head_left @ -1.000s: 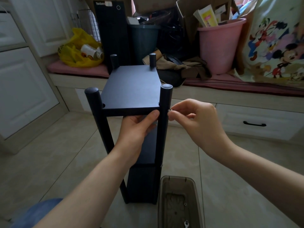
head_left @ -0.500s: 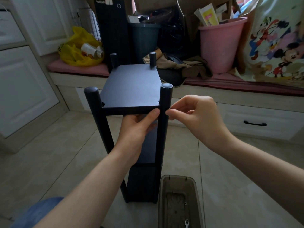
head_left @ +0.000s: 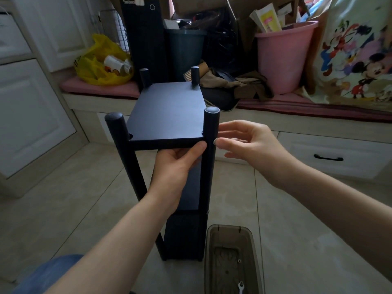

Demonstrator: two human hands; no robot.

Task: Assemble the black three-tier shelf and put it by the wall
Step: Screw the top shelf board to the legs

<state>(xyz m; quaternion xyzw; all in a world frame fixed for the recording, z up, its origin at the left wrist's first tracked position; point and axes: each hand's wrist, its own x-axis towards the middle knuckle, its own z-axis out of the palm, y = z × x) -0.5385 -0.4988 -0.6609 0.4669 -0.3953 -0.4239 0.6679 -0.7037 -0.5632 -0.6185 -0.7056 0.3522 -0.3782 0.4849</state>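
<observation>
Nearest the camera, on the floor (head_left: 297, 209), lies an open brownish plastic tray (head_left: 231, 259) holding a small wrench (head_left: 241, 285) and what looks like a screw or two; whether more fasteners remain there is hard to tell.

Just behind it stands the black shelf (head_left: 169, 164), upright on the tiles with four round posts and its boards in place: a top board, a middle board partly hidden by the forearm, and a dark bottom section. So most of the build appears done.

The left hand (head_left: 176, 166) is cupped under the front edge of the top board (head_left: 167, 111), thumb pressed against that edge, steadying it. The right hand (head_left: 248, 143) is loosely open, fingertips touching the outer side of the front right post (head_left: 210, 145) at board height; I cannot tell whether it pinches a small screw. My guess is this corner joint is being fastened or checked.

Beyond are a cluttered window seat (head_left: 297, 107), a pink bucket (head_left: 284, 58) and a yellow bag (head_left: 99, 60). The shelf is not yet by any wall, so that move remains.
</observation>
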